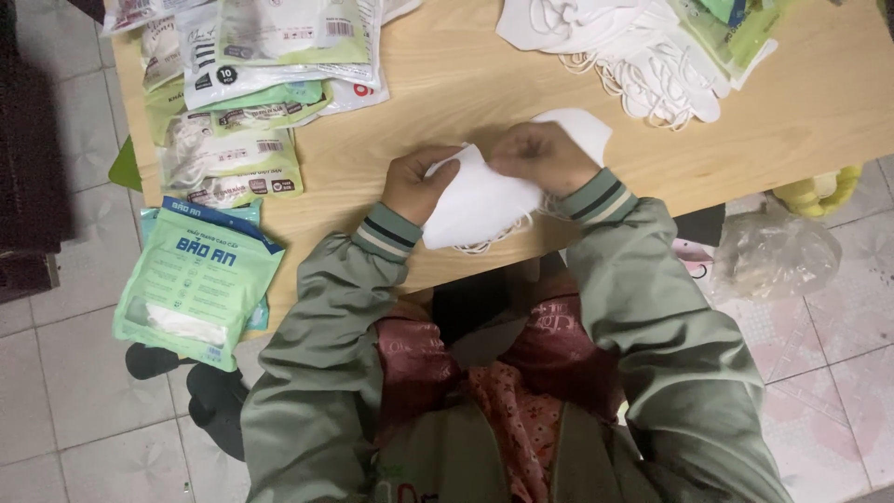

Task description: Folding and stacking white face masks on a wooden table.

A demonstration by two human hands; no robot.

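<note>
1. On my far left I see green sealed packets (pixel 197 279) overhanging the left edge of the tabletop (pixel 447 84), with a heap of more mask packets (pixel 251 74) behind them filling that corner.
2. My left hand (pixel 416 183) is curled closed, pinching the left side of the white face mask (pixel 484 200).
3. The mask sits at the near edge of the tabletop, its lower part and ear loops hanging past that edge.
4. My right hand (pixel 545 156) is closed on the mask's upper right side, fingers folded over it.
5. I see bare wood between the hands and the far pile, and to the right of the right hand.
6. A pile of loose white masks (pixel 633 56) lies at far right.
</note>
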